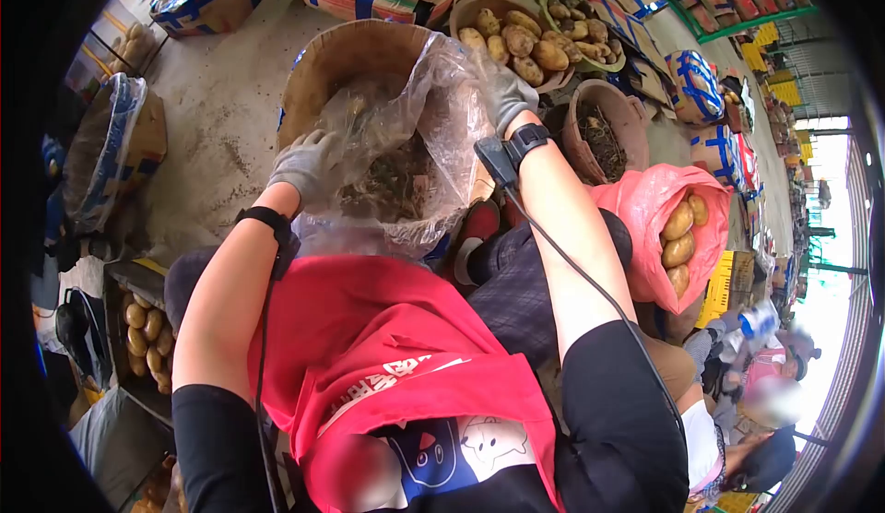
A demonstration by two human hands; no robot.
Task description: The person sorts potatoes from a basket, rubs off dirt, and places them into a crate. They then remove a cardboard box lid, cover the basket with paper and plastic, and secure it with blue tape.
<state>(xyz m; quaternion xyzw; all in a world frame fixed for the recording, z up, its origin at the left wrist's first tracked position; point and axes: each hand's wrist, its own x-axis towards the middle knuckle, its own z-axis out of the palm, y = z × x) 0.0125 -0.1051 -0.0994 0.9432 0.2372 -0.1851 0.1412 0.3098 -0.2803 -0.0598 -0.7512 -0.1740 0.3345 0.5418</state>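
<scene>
- Your left hand (pixel 309 167), in a grey glove, has its fingers curled tight into the left side of the clear plastic bag (pixel 415 158).
- Your right hand (pixel 510 98), also gloved, is clenched on the bag's upper right edge and holds the plastic up.
- The bag hangs stretched between your two hands, in front of your red apron (pixel 369 347). Dark soil and plant scraps lie in its bottom.
- Just behind the bag is a woven basket (pixel 346 57), tipped so its mouth faces you; the bag overlaps its rim.
- A black band (pixel 527 137) with a cable sits on your right wrist, and another is on the left.
- To the right, a pink bag (pixel 645 204) holds several potatoes (pixel 678 236).
- Beyond your right hand, a basket of potatoes (pixel 516 38) stands on the concrete floor (pixel 217 107).
- A dark crate (pixel 147 338) by your left elbow holds more potatoes.
</scene>
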